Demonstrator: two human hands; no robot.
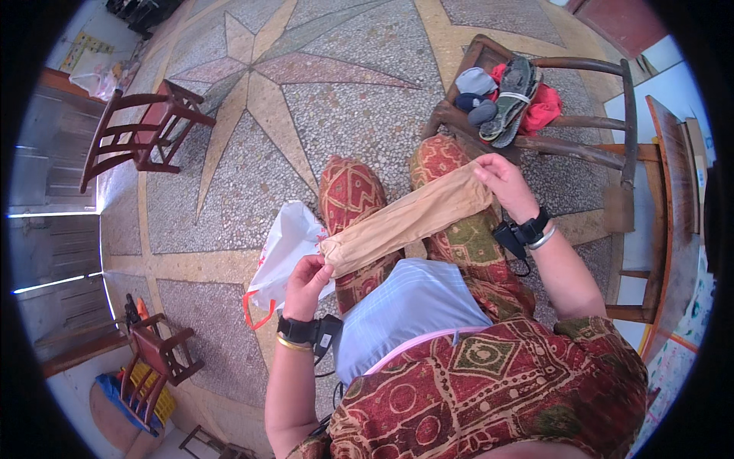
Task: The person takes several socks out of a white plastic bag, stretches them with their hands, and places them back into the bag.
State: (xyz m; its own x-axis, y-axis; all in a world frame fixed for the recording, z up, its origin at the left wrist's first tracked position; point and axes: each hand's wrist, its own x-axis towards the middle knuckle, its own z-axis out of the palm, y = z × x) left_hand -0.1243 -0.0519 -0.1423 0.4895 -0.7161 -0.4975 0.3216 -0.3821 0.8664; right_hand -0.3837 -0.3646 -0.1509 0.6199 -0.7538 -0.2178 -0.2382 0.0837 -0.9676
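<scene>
A long tan stocking (pixel 409 222), thin and flat, is stretched between my two hands above my knees. The fingers and thumb of my left hand (pixel 307 281) pinch its near left end. At the far right end, my right hand (pixel 505 183) grips it the same way, held higher and farther out. Beneath it, a light blue cloth (pixel 413 306) with a pink edge lies across my lap. Beside my left knee is a white plastic bag (pixel 284 249) with red marks and an orange-red handle, partly behind my left hand.
At the far right, a wooden chair (pixel 569 63) bears a dark bundle (pixel 511 99) bound with a white band, rolled grey and navy cloths (pixel 475 93) and red cloth (pixel 543 109). Small brown chairs (pixel 149 126) stand at left. A wooden table (pixel 673 199) borders the right side.
</scene>
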